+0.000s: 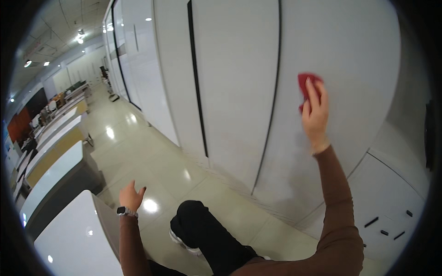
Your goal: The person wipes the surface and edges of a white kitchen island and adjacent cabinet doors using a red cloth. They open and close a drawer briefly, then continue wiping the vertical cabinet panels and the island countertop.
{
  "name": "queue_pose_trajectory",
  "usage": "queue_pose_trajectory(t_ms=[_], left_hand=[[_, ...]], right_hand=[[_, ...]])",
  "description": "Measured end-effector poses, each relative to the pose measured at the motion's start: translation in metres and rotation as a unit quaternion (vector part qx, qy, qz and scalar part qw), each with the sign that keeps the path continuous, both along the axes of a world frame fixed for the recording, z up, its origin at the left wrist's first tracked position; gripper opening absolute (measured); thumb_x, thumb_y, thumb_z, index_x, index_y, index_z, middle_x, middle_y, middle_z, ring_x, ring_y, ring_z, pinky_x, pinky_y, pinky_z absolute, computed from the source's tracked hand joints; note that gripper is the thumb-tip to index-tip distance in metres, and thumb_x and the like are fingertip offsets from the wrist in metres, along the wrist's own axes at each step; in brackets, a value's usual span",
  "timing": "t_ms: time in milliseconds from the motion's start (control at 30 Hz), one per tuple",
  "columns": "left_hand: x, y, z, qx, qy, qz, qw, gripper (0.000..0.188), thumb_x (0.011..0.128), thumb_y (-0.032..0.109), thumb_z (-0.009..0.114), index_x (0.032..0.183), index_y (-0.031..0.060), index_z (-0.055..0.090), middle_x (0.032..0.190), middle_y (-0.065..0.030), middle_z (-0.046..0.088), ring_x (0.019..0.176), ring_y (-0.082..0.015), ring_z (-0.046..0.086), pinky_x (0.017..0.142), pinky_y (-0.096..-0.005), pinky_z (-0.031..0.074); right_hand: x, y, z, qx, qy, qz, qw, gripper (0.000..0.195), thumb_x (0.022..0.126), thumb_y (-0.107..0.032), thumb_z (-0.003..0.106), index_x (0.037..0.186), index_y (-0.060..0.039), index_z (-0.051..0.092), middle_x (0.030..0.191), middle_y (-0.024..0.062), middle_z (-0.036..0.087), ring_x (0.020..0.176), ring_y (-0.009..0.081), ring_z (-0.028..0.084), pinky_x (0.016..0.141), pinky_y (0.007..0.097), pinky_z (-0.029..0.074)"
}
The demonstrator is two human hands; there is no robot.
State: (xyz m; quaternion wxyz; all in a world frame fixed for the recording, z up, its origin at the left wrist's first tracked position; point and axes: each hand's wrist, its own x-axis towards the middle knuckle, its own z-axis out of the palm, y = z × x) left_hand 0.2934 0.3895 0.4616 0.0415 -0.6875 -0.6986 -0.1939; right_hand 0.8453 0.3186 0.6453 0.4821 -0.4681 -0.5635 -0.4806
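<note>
My right hand [317, 110] presses a folded red cloth [307, 80] against a tall white cabinet door [352, 79]. The cloth sticks out past the fingertips and beside the thumb. To the left of the cloth, a dark vertical gap [274, 96] separates this door from the neighbouring white panel [238, 86]. My left hand [132, 196] hangs in the air over the tiled floor, holding nothing, thumb and forefinger apart. A watch with a metal band [127, 211] is on the left wrist.
White-topped desks [65, 238] stand in a row on the left. Glossy floor tiles [148, 162] run along the cabinets beside a long black handle strip [198, 86]. Small black fittings [384, 232] sit on a white surface at lower right. My bent knee [193, 208] is in front.
</note>
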Motion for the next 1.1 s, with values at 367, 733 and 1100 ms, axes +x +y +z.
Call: queue_pose_trajectory(t_ms=[367,733,1100], left_hand=[[0.130,0.023,0.026,0.023,0.010,-0.241,0.970,0.053,0.081,0.037,0.067,0.118,0.0004,0.057,0.113,-0.0160,0.064,0.101,-0.0321,0.061,0.098,-0.0500,0.038],[0.262,0.074,0.060,0.064,-0.059,-0.440,0.894,0.061,0.081,0.028,0.068,0.131,0.0024,0.045,0.136,-0.0200,0.046,0.125,-0.0350,0.045,0.104,-0.0511,0.035],[0.467,0.086,0.212,0.349,-0.298,-0.495,0.738,0.061,0.090,0.013,0.053,0.140,-0.0072,0.024,0.149,-0.0269,0.021,0.138,-0.0402,0.023,0.111,-0.0479,0.025]], right_hand=[[0.046,0.024,0.014,-0.059,-0.220,-0.240,0.944,0.039,0.078,-0.008,0.053,0.117,-0.0056,0.057,0.116,0.0120,0.053,0.086,0.0260,0.052,0.069,0.0398,0.044],[0.089,-0.030,0.049,-0.134,-0.356,-0.380,0.843,0.041,0.079,-0.014,0.056,0.120,-0.0119,0.056,0.126,0.0070,0.051,0.107,0.0282,0.050,0.076,0.0392,0.046],[0.065,-0.014,0.061,-0.105,-0.340,-0.316,0.879,0.026,0.075,-0.008,0.057,0.100,-0.0053,0.061,0.112,0.0089,0.055,0.088,0.0243,0.051,0.069,0.0343,0.045]])
